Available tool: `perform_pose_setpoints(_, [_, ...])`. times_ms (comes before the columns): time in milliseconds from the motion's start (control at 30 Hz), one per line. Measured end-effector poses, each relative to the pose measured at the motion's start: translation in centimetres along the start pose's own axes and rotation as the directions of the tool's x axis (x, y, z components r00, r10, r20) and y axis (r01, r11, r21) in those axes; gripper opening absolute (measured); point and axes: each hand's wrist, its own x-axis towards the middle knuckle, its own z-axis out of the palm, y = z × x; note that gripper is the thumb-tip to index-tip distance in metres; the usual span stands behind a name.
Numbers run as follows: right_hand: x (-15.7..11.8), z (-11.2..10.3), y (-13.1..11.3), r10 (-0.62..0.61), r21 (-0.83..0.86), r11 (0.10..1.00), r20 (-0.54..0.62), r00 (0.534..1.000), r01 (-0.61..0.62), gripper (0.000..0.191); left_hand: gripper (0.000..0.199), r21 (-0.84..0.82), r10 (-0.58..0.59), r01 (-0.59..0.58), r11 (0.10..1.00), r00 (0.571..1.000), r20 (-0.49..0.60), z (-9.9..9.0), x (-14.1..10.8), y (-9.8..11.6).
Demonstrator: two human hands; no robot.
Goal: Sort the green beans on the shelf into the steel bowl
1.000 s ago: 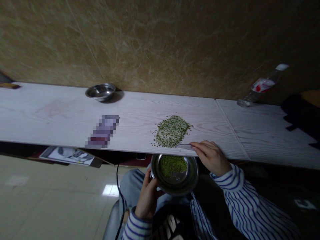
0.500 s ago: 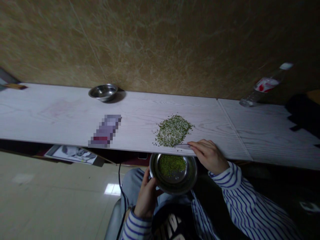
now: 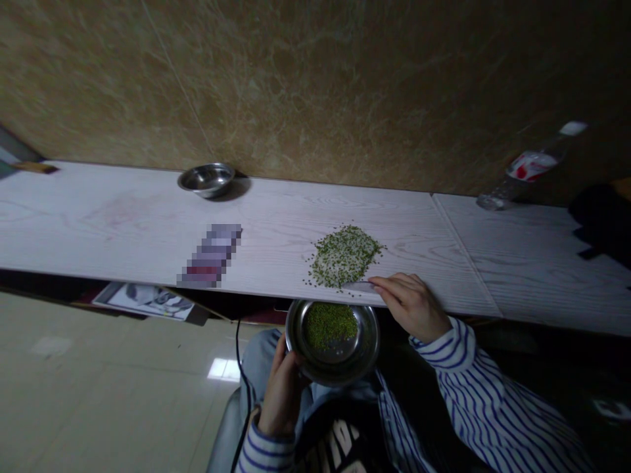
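My left hand (image 3: 282, 387) grips the left rim of a steel bowl (image 3: 371, 358), held just below the table's front edge. Green beans (image 3: 328, 323) that look like mung beans lie in it. Above the bowl, a pile of green beans mixed with white rice-like grains (image 3: 345, 255) is spread on the table. My right hand (image 3: 407, 303) is closed, thumb and fingers pinching a thin, flat, pale tool (image 3: 355, 286). The tool's tip touches the near edge of the pile; its exact kind is unclear.
A second steel bowl (image 3: 207, 180) stands by the wall on the pale wooden table (image 3: 276, 217). Left of the pile lies a pixelated flat object (image 3: 211, 255). A plastic bottle (image 3: 532, 165) and a dark item (image 3: 601, 223) are at the right. Below is an open drawer (image 3: 148, 302).
The bowl in my left hand has shifted a little left. My right hand stays near the same spot, and the tool appears more edge-on. The view has shifted slightly.
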Motion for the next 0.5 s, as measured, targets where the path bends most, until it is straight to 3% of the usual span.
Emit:
perform_pose_setpoints(300, [-0.12,0.08,-0.11,-0.020,0.011,1.000,0.020,1.000,0.020,0.023,0.056,0.028,0.011,-0.012,1.000,0.999,0.037,-0.64,-0.45,0.38])
perform_pose_setpoints(500, [-0.26,0.12,0.06,-0.021,0.018,1.000,0.026,0.999,0.021,0.024,0.058,0.024,0.013,-0.013,1.000,1.000,-0.008,-0.26,-0.42,0.07])
